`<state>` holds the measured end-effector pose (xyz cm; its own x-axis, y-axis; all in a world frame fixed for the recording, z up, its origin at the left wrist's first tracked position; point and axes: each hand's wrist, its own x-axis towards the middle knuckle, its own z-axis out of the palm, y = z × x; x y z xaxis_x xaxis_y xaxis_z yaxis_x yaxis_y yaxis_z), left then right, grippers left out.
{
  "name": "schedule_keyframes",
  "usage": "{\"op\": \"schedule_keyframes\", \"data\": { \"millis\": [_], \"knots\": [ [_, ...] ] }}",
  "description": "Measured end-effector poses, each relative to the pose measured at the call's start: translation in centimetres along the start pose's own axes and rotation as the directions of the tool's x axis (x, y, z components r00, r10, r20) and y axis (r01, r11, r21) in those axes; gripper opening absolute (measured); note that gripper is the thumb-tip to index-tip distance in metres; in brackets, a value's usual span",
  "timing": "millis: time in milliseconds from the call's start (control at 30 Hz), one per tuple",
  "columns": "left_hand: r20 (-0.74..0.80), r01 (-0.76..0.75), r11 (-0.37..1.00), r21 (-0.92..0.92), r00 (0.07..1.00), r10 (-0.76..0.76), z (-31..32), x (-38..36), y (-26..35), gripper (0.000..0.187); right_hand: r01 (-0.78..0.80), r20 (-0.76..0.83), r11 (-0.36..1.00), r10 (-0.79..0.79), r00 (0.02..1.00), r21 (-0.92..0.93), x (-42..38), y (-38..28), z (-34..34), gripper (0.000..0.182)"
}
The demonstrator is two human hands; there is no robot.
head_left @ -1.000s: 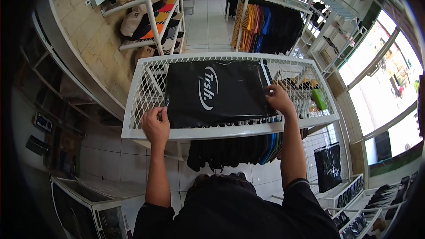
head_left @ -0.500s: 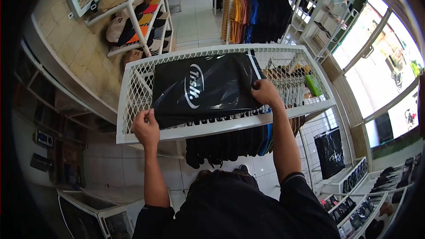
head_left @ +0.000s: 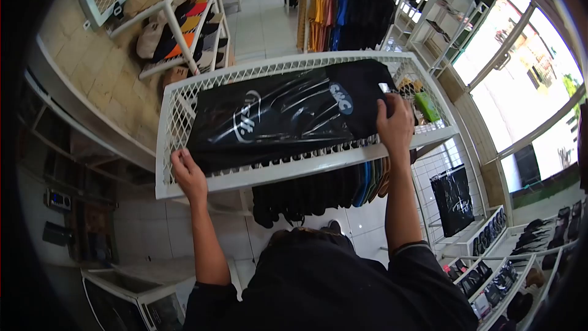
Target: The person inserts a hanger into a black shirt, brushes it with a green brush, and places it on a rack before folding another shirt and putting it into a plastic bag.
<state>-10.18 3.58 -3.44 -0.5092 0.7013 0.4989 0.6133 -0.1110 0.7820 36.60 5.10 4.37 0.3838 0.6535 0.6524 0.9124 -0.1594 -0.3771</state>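
Observation:
A glossy black plastic bag with white lettering lies flat on the white mesh top of a rack. From its right end sticks out a folded black garment with a grey oval print and a small white label. My right hand has its thumb and fingers closed on the garment's right edge, beside the label. At the bag's lower left corner, my left hand pinches the edge between thumb and fingers; the exact grip is partly hidden.
A green packet lies at the rack's right end. Dark clothes hang beneath the mesh top. Caps fill a shelf at upper left, and a shirt rack stands behind. Another black bag hangs at right.
The black garment with the oval print now shows beyond the bag's right end, where a white strip was before. My right hand moved right; my left hand shifted slightly left.

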Motion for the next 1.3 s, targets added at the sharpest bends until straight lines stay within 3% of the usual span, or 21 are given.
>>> {"op": "schedule_keyframes", "data": {
  "millis": [33,100,133,233,367,433,467,533,633,667,733,800,867,933,967,1033,1167,1233,1267,1300],
  "knots": [
    [-0.037,-0.01,0.999,-0.046,0.999,0.008,0.1,0.2,-0.2,0.033,-0.051,0.164,0.98,0.019,0.986,0.19,-1.2,-1.4,-0.5,0.028],
    [-0.005,0.096,0.995,-0.038,0.995,-0.096,-1.2,1.1,-0.1,0.034,-0.141,0.38,0.959,0.038,0.924,0.247,-3.9,-4.8,-2.2,0.026],
    [-0.029,0.105,0.994,-0.028,0.994,-0.106,-2.0,1.9,0.2,0.034,-0.088,0.361,0.95,-0.027,0.932,0.298,-5.3,-5.9,-1.9,0.026],
    [-0.123,0.07,0.996,-0.061,0.989,-0.077,-4.9,3.4,0.4,0.035,-0.126,0.55,0.903,-0.135,0.824,0.41,-9.2,-9.2,-2.4,0.036],
    [-0.224,0.106,0.994,-0.018,0.969,-0.107,-9.7,4.1,-2.0,0.036,-0.079,0.498,0.829,-0.253,0.829,0.553,-12.3,-13.3,-2.0,0.028],
    [-0.27,0.208,0.978,-0.026,0.94,-0.207,-11.9,3.1,-3.0,0.039,-0.073,0.46,0.791,-0.274,0.845,0.607,-12.8,-14.8,-1.3,0.027],
    [-0.241,0.34,0.939,-0.041,0.909,-0.34,-13.4,2.4,-3.0,0.04,-0.029,0.43,0.775,-0.319,0.845,0.631,-12.7,-15.6,-0.8,0.027],
    [-0.287,0.333,0.935,-0.121,0.89,-0.354,-15.4,0.2,-4.0,0.04,0.008,0.402,0.754,-0.359,0.842,0.656,-12.3,-17.1,0.5,0.027],
    [-0.31,0.374,0.901,-0.22,0.849,-0.428,-17.1,-3.3,-3.5,0.041,0.227,0.157,0.679,-0.455,0.877,0.698,-9.9,-19.8,3.4,0.028],
    [-0.299,0.426,0.874,-0.234,0.824,-0.482,-17.2,-4.6,-2.8,0.043,0.2,0.142,0.652,-0.432,0.891,0.731,-8.6,-20.8,4.0,0.03],
    [-0.029,0.574,0.692,-0.438,0.761,-0.649,-17.2,-6.9,-1.6,0.051,0.17,0.109,0.627,-0.381,0.918,0.76,-6.2,-22.5,5.1,0.037],
    [0.181,0.719,0.533,-0.446,0.655,-0.733,-15.4,-8.5,2.0,0.055,0.119,0.138,0.678,-0.313,0.94,0.725,-4.6,-22.9,6.2,0.054],
    [0.369,0.728,0.401,-0.556,0.649,-0.665,-12.3,-10.0,4.9,0.054,0.027,0.284,0.739,-0.291,0.914,0.673,-4.8,-22.2,6.3,0.07],
    [0.543,0.762,0.344,-0.548,0.637,-0.546,-10.1,-10.8,6.6,0.048,-0.09,0.471,0.76,-0.301,0.829,0.644,-6.5,-21.4,4.9,0.077],
    [0.545,0.756,0.344,-0.556,0.645,-0.537,-9.0,-10.9,7.0,0.048,-0.126,0.556,0.783,-0.308,0.772,0.61,-7.8,-20.9,3.3,0.078],
    [0.714,0.845,0.258,-0.469,0.535,-0.452,-7.5,-11.3,7.7,0.038,-0.269,0.691,0.778,-0.272,0.67,0.568,-10.3,-20.0,1.0,0.088],
    [0.788,0.871,0.257,-0.418,0.489,-0.374,-5.8,-11.2,7.5,0.028,-0.304,0.738,0.779,-0.279,0.614,0.548,-13.3,-18.6,-1.3,0.09],
    [0.899,0.885,0.446,-0.131,0.296,-0.324,-6.5,-11.0,7.0,0.03,-0.376,0.778,0.737,-0.316,0.542,0.562,-14.0,-18.3,-2.4,0.091],
    [0.901,0.889,0.441,-0.123,0.286,-0.326,-7.5,-11.1,7.3,0.03,-0.422,0.78,0.701,-0.312,0.542,0.575,-14.0,-18.2,-2.7,0.089],
    [0.956,0.738,0.668,-0.098,0.257,-0.144,-9.0,-10.8,8.1,0.034,-0.422,0.78,0.703,-0.309,0.544,0.573,-14.1,-17.8,-2.4,0.089]
  ]
}}
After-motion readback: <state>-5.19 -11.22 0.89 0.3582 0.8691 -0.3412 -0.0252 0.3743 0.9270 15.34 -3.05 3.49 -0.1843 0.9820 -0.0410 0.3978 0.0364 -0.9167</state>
